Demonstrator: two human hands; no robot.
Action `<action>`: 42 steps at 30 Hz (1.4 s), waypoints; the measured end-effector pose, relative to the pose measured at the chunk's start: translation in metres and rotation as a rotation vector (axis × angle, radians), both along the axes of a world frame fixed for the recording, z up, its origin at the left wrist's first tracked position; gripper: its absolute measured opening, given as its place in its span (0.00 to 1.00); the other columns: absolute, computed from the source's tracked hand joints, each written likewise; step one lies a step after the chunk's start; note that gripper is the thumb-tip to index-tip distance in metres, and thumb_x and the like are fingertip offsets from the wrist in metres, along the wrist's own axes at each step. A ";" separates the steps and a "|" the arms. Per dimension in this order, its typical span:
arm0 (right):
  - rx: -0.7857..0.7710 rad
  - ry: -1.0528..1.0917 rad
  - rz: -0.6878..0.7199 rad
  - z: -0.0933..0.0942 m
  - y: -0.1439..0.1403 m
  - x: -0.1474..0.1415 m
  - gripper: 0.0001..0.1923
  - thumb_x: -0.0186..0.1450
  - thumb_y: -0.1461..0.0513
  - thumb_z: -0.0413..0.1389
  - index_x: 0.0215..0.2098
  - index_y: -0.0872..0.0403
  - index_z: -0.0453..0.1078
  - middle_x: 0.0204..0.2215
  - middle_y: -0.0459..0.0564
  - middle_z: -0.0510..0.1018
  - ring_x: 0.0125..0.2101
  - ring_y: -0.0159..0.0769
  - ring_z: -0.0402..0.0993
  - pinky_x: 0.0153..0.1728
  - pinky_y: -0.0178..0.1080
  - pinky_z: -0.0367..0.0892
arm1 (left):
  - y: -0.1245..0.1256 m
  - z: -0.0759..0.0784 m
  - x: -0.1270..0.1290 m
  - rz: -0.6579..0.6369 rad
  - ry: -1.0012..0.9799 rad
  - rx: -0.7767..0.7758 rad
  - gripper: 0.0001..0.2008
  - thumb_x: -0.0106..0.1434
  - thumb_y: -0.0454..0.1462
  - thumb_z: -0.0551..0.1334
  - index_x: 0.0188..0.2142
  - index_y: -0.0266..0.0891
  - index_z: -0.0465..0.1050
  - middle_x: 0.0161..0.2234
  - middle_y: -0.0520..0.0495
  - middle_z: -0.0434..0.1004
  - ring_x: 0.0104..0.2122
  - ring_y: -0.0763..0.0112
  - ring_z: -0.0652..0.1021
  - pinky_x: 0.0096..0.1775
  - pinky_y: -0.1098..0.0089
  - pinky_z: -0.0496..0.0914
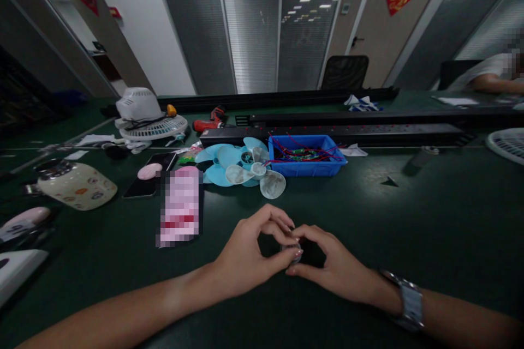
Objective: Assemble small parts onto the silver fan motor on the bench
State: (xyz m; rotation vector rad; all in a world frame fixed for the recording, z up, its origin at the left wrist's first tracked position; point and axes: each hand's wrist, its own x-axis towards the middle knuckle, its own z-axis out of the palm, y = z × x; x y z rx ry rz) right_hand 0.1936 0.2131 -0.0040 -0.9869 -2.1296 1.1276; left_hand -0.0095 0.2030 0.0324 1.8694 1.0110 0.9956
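Both the left hand [249, 253] and right hand [327, 264] pinch a small, possibly metal part [293, 254] just above the mat, near the blades [245, 166], so a slipping fingertip could send it rolling away.

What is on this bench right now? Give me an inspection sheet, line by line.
Surface: dark green bench top.
Job's things: small grey part pinched between both hands; too small to identify.
Clutter: blue fan blades, clear fan blades, blue bin, phone, white fan housing, red power screwdriver, patterned jar.
Grippers: left hand and right hand, fingertips meeting on the part; watch on right wrist.
Cables: red wires in the bin.
Surroundings: power strip rail, office chair, another person's arm far right.
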 end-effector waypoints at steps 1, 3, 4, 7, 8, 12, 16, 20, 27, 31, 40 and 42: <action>-0.002 -0.002 0.000 0.001 0.000 0.000 0.17 0.60 0.58 0.68 0.45 0.49 0.71 0.40 0.44 0.77 0.41 0.39 0.74 0.43 0.40 0.66 | 0.000 -0.001 0.002 0.016 -0.017 -0.018 0.10 0.57 0.31 0.69 0.36 0.38 0.70 0.36 0.51 0.77 0.34 0.71 0.81 0.39 0.71 0.73; -0.006 -0.006 -0.007 0.001 0.000 0.000 0.18 0.59 0.58 0.68 0.46 0.49 0.71 0.41 0.44 0.77 0.41 0.39 0.74 0.43 0.40 0.66 | -0.001 -0.004 0.005 0.041 -0.054 -0.048 0.11 0.57 0.31 0.69 0.37 0.38 0.69 0.33 0.52 0.77 0.31 0.72 0.81 0.35 0.73 0.73; -0.008 -0.007 -0.009 0.001 0.000 0.000 0.18 0.59 0.58 0.68 0.46 0.49 0.71 0.41 0.45 0.77 0.41 0.39 0.74 0.43 0.40 0.66 | -0.002 -0.005 0.007 0.050 -0.065 -0.055 0.11 0.57 0.31 0.69 0.37 0.39 0.69 0.32 0.53 0.77 0.30 0.72 0.81 0.34 0.73 0.73; -0.012 -0.004 0.001 0.000 0.001 0.000 0.18 0.60 0.57 0.67 0.46 0.49 0.71 0.40 0.45 0.77 0.41 0.39 0.74 0.43 0.41 0.67 | -0.003 -0.005 0.009 0.078 -0.080 -0.039 0.12 0.56 0.31 0.70 0.36 0.39 0.69 0.29 0.54 0.77 0.29 0.72 0.81 0.33 0.72 0.73; -0.010 -0.003 0.006 0.001 0.001 0.001 0.17 0.60 0.56 0.67 0.46 0.49 0.71 0.41 0.45 0.78 0.42 0.39 0.74 0.43 0.41 0.67 | -0.003 -0.004 0.008 0.097 -0.083 -0.017 0.12 0.56 0.32 0.71 0.35 0.39 0.69 0.29 0.54 0.77 0.29 0.71 0.81 0.34 0.72 0.73; -0.013 -0.010 0.004 0.004 0.001 0.001 0.18 0.60 0.55 0.67 0.46 0.47 0.72 0.42 0.45 0.78 0.43 0.40 0.74 0.45 0.42 0.67 | -0.003 0.002 -0.008 0.219 -0.095 0.138 0.08 0.57 0.34 0.71 0.34 0.41 0.72 0.34 0.52 0.78 0.35 0.68 0.81 0.38 0.69 0.74; -0.055 -0.017 0.004 0.007 0.001 0.000 0.20 0.60 0.56 0.67 0.50 0.46 0.71 0.45 0.45 0.78 0.46 0.41 0.73 0.47 0.44 0.67 | -0.007 -0.006 -0.035 0.280 0.112 0.216 0.09 0.59 0.34 0.69 0.39 0.45 0.75 0.39 0.50 0.79 0.43 0.60 0.80 0.46 0.59 0.72; -0.073 -0.013 -0.003 0.004 0.001 0.000 0.21 0.59 0.56 0.68 0.50 0.45 0.72 0.45 0.45 0.78 0.46 0.41 0.73 0.47 0.44 0.68 | -0.009 -0.031 -0.052 0.273 0.354 0.156 0.10 0.60 0.33 0.68 0.41 0.45 0.75 0.41 0.48 0.81 0.46 0.55 0.79 0.47 0.52 0.67; -0.050 -0.023 -0.008 0.002 0.001 0.001 0.21 0.60 0.57 0.67 0.50 0.46 0.72 0.46 0.46 0.78 0.47 0.42 0.73 0.49 0.45 0.67 | -0.007 -0.041 -0.047 0.244 0.416 0.167 0.13 0.57 0.32 0.70 0.40 0.42 0.71 0.33 0.52 0.83 0.41 0.57 0.81 0.48 0.54 0.64; -0.024 -0.029 -0.008 0.002 0.003 -0.001 0.21 0.60 0.57 0.67 0.50 0.46 0.72 0.46 0.46 0.78 0.47 0.42 0.73 0.49 0.45 0.67 | -0.008 -0.037 -0.044 0.257 0.421 0.170 0.07 0.58 0.34 0.69 0.35 0.41 0.73 0.35 0.50 0.83 0.39 0.59 0.80 0.47 0.55 0.64; 0.062 0.021 0.016 0.007 0.003 -0.007 0.18 0.62 0.57 0.64 0.49 0.53 0.72 0.45 0.51 0.79 0.47 0.42 0.75 0.51 0.47 0.68 | -0.008 -0.035 -0.041 0.237 0.211 0.202 0.10 0.58 0.32 0.68 0.39 0.40 0.72 0.38 0.49 0.82 0.41 0.60 0.80 0.50 0.55 0.67; 0.069 0.026 0.002 0.009 0.000 -0.009 0.18 0.62 0.57 0.64 0.48 0.54 0.72 0.44 0.51 0.79 0.46 0.42 0.75 0.51 0.47 0.68 | -0.011 -0.035 -0.041 0.272 0.125 0.188 0.09 0.60 0.34 0.67 0.39 0.40 0.70 0.37 0.48 0.82 0.41 0.60 0.81 0.49 0.57 0.68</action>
